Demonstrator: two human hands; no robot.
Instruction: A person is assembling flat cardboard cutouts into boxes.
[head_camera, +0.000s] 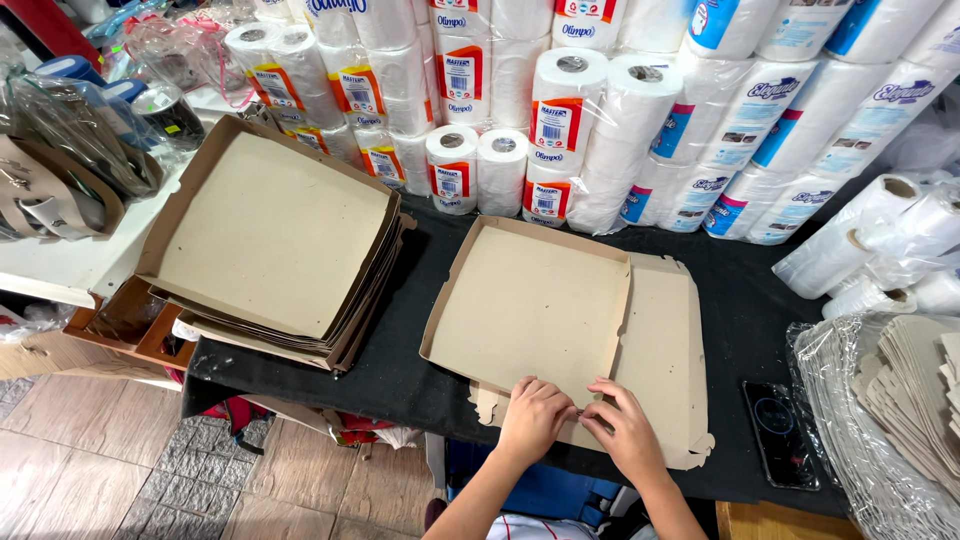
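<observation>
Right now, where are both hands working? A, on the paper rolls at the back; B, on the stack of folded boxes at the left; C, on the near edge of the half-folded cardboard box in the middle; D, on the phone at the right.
C: the left hand and right hand press side by side on the near edge of the half-folded cardboard box on the black table.

Both forearms reach up from the near edge of the counter and converge. The left hand (533, 420) lies palm down, knuckles raised and fingers curled under, its fingertips meeting those of the right hand (627, 430). The right hand is likewise palm down, fingers bent toward the left, wrist angled inward.
</observation>
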